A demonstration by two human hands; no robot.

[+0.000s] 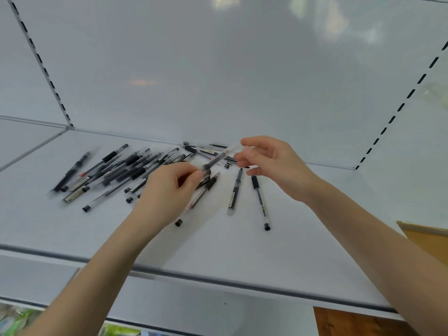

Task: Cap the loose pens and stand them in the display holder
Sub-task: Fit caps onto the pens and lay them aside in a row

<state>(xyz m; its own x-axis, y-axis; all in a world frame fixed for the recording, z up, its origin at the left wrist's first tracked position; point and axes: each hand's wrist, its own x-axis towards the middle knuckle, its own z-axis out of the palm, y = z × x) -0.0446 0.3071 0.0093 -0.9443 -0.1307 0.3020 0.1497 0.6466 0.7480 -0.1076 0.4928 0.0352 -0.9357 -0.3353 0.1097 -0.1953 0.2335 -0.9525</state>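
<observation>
The right hand [274, 166] is pinching the pale rear end of the held pen [219, 156] between thumb and fingertips, its grip closed lightly on the barrel, and is holding it slanted just above the shelf [242, 251]. The left hand [169, 187] is meeting the pen's dark lower end with curled thumb and forefinger, its grip closed there, though blur is hiding whether a cap is sitting between those fingers. To cap it well, I judge both hands should be lining up along the barrel and pushing straight together until the cap seats, not at an angle. A loose pile of pens [116, 170] is lying to the left on the white shelf, and two more pens [236, 190] are lying apart to the right. The display holder is not showing anywhere. A glossy white back panel [218, 69] with slotted uprights [41, 61] is rising behind.
</observation>
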